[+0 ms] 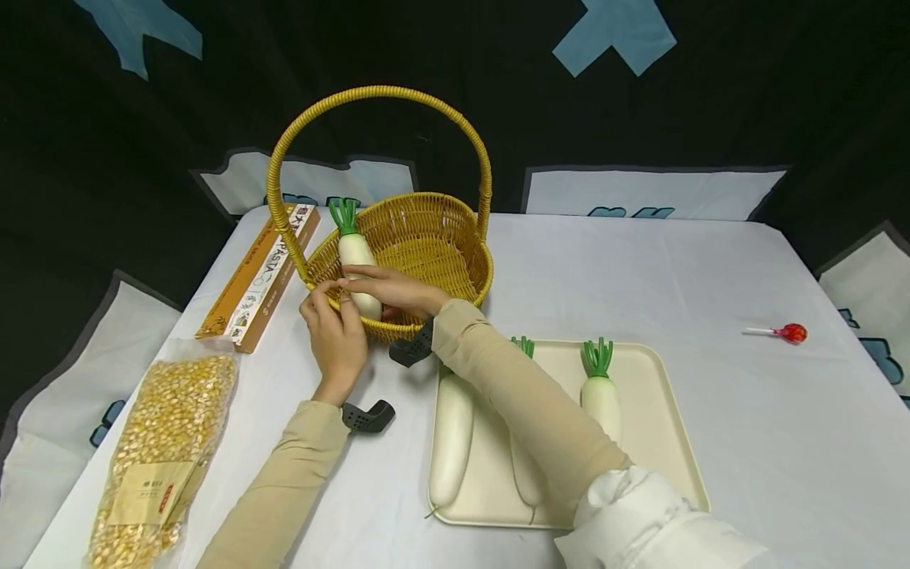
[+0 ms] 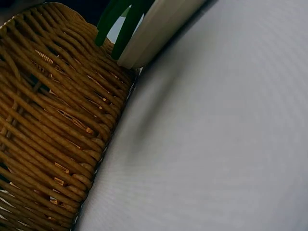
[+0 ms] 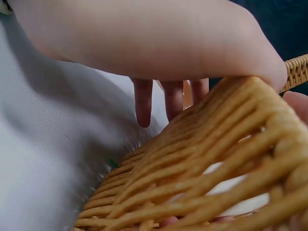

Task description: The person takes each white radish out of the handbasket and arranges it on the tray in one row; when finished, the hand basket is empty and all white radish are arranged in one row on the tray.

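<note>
A white radish [image 1: 355, 251] with short green leaves leans against the left inner side of a yellow wicker basket [image 1: 434, 217], its leafy top above the rim. My right hand [image 1: 401, 292] holds this radish from over the basket's front, fingers laid across its body. At the front left my left hand [image 1: 336, 344] grips the rim, thumb on the inner side. In the right wrist view the left hand [image 3: 159, 43] spans the rim, with fingers hanging down outside the wall. Three more white radishes lie on a cream tray [image 1: 657, 442], one partly behind my right sleeve.
A pasta box [image 1: 263, 276] lies left of the basket, and a bag of corn kernels [image 1: 171, 427] in front of it. Far right is a red lollipop [image 1: 792, 333]. The basket's tall handle [image 1: 380, 92] arches above. Beside the basket wall, radish leaves [image 2: 130, 29] hang over the tray edge.
</note>
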Demonstrator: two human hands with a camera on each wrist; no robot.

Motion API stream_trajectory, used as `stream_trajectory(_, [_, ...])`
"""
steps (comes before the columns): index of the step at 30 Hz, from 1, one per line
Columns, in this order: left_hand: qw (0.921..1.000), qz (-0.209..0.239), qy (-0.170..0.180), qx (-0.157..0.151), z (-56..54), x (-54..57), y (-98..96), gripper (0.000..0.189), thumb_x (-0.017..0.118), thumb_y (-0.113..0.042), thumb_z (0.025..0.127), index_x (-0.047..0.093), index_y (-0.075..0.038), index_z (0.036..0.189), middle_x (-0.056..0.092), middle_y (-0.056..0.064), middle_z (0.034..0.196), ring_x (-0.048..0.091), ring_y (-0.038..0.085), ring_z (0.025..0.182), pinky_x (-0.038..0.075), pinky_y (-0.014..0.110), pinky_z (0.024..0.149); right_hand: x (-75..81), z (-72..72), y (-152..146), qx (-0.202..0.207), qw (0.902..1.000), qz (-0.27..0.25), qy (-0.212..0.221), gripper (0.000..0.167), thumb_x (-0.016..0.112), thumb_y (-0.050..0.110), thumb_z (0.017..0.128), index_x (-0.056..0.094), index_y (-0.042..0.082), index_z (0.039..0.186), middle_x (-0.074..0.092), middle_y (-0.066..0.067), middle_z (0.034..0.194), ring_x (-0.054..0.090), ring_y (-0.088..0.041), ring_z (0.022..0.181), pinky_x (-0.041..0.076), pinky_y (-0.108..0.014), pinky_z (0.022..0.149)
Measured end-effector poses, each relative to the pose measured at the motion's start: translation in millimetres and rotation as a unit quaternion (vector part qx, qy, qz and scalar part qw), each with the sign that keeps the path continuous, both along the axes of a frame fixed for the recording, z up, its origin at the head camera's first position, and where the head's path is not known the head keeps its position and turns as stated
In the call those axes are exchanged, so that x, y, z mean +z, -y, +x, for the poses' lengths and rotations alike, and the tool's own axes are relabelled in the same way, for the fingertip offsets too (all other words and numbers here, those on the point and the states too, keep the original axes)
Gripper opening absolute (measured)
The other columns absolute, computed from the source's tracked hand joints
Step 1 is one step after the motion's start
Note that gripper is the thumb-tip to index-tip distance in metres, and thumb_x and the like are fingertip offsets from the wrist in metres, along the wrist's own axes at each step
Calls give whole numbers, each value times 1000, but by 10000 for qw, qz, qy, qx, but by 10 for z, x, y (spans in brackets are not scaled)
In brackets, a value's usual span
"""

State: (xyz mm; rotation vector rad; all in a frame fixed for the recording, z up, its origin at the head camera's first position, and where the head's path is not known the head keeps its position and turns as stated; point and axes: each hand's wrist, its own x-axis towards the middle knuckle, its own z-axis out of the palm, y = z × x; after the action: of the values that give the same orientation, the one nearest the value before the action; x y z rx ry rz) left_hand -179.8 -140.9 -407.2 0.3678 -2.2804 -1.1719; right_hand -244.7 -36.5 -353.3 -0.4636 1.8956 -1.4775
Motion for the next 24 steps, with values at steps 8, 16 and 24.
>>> stream_trajectory(8, [10000, -14, 32, -15, 2, 2, 9, 32, 36, -29, 91, 43, -12, 117, 36, 22, 122, 47, 38, 91, 39, 50, 71, -14, 1, -26, -562, 9952, 504, -616, 56, 58, 23, 87, 37, 31, 138, 37, -11, 141, 49, -17, 96, 47, -35, 78])
stream_trajectory(16, [10000, -28, 11, 7, -13, 0, 1, 32, 35, -29, 90, 44, -13, 117, 37, 21, 121, 47, 37, 88, 38, 49, 70, 5, 32, -57, -1408, 9612, 654, -2282, 56, 72, 17, 76, 52, 23, 128, 52, -16, 123, 55, -20, 93, 46, -22, 67])
stream_trajectory(24, [9999, -46, 125, -62, 13, 9, 24, 33, 33, -31, 91, 42, -13, 118, 36, 22, 123, 46, 35, 83, 38, 47, 67, 74, 97, -134, -1936, 9390, 329, -2824, 55, 74, 17, 73, 55, 19, 125, 55, -13, 123, 58, -23, 97, 49, -24, 70])
